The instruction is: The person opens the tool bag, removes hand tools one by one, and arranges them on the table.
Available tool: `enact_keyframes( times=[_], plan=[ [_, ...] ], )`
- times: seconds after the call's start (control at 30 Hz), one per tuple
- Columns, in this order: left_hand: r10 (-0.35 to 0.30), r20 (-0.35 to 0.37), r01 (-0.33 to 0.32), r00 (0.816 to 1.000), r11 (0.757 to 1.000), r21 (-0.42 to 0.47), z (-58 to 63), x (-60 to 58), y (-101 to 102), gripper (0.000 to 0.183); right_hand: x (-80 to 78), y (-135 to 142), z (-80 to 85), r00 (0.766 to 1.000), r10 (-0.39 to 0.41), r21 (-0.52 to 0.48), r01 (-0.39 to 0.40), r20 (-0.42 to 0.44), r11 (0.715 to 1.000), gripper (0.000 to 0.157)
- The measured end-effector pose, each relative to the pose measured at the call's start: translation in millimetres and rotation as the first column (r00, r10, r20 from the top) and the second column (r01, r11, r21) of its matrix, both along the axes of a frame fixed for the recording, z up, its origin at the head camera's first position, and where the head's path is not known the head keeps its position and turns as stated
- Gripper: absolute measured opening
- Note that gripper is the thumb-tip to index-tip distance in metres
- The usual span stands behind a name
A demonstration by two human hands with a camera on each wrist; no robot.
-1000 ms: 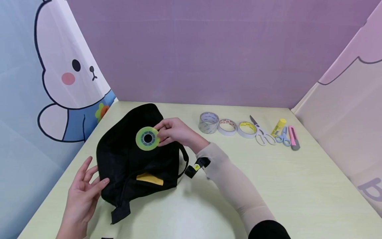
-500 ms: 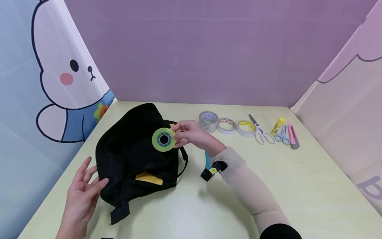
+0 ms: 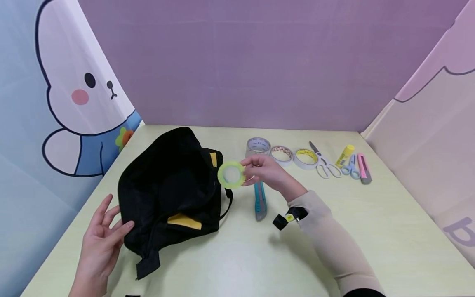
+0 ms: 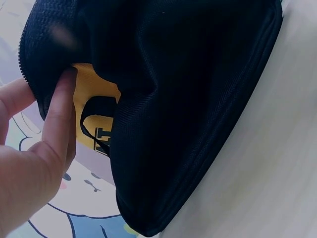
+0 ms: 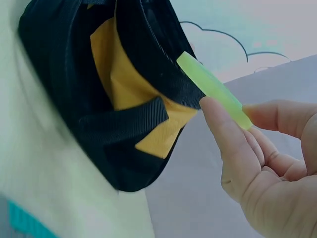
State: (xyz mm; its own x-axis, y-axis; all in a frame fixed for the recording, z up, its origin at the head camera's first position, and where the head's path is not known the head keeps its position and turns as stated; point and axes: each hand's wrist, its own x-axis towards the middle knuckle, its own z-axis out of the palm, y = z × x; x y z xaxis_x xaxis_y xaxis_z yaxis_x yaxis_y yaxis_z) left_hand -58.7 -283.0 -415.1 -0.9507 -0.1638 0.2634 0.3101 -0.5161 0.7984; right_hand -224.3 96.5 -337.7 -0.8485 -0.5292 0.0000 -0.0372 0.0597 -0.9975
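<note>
A black cloth bag (image 3: 167, 185) with yellow patches and a zip stands at the left of the table. At its lower left, my left hand (image 3: 100, 243) pinches the edge, thumb on the near face and fingers partly hidden behind. The left wrist view shows the thumb (image 4: 62, 114) against the black fabric. My right hand (image 3: 265, 171) pinches a yellow-green tape roll (image 3: 220, 177) by its rim, in front of the bag's right edge. Seen edge-on in the right wrist view, the tape roll (image 5: 213, 89) sits between thumb and fingers.
A teal utility knife (image 3: 261, 202) lies below the right hand. At the back are tape rolls (image 3: 282, 159), large scissors (image 3: 324, 163), a yellow glue stick (image 3: 345, 156), small blue scissors (image 3: 351, 168) and a pink utility knife (image 3: 364, 169). A purple wall (image 3: 259, 66) closes the far side.
My right hand has moved right with the tape roll, from in front of the bag's middle to its right edge. The teal utility knife has come into sight. My left hand stays on the bag.
</note>
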Motion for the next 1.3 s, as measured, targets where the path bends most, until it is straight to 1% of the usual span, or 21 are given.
enact_keyframes(
  times=[0.3, 0.43, 0.63, 0.87, 0.97, 1.1, 1.17, 1.3],
  plan=[
    [-0.001, -0.012, 0.001, 1.000, 1.000, 0.001, -1.2, -0.8, 0.6, 0.083, 1.0, 30.7, -17.4, 0.998, -0.066, 0.009, 0.066, 0.006, 0.998, 0.022],
    [0.003, -0.014, -0.003, 1.000, 1.000, -0.005, -2.1, -0.5, 0.8, 0.084, -0.2, 47.1, -25.0, 0.996, -0.086, 0.011, 0.086, 0.024, 0.996, 0.024],
    [-0.003, -0.013, 0.003, 1.000, 1.000, -0.005, -0.4, -1.7, 0.9, 0.084, 1.3, 67.2, -31.0, 0.993, -0.113, 0.017, 0.112, 0.045, 0.994, 0.027],
    [-0.009, -0.019, 0.009, 1.000, 1.000, -0.002, -1.8, -2.2, 1.4, 0.083, 0.3, 86.9, -42.3, 0.990, -0.134, 0.037, 0.133, 0.051, 0.990, 0.032],
    [-0.012, -0.023, 0.012, 1.000, 1.000, 0.001, -1.9, -2.6, 1.3, 0.083, 0.0, 95.9, -47.6, 0.988, -0.141, 0.026, 0.140, 0.065, 0.990, 0.029],
    [-0.013, -0.033, 0.013, 0.999, 1.000, -0.001, -2.0, -2.3, 1.3, 0.082, -0.8, 106.7, -53.2, 0.989, -0.126, 0.005, 0.126, 0.077, 0.992, 0.023],
    [-0.012, -0.035, 0.012, 0.999, 1.000, -0.006, -1.9, -2.1, 1.3, 0.082, -0.5, 110.5, -54.5, 0.987, -0.134, 0.015, 0.134, 0.087, 0.991, 0.023],
    [-0.006, -0.027, 0.006, 1.000, 1.000, -0.015, -1.6, -1.8, 1.1, 0.082, 0.2, 114.9, -55.9, 0.980, -0.164, 0.061, 0.158, 0.112, 0.986, 0.029]
  ],
)
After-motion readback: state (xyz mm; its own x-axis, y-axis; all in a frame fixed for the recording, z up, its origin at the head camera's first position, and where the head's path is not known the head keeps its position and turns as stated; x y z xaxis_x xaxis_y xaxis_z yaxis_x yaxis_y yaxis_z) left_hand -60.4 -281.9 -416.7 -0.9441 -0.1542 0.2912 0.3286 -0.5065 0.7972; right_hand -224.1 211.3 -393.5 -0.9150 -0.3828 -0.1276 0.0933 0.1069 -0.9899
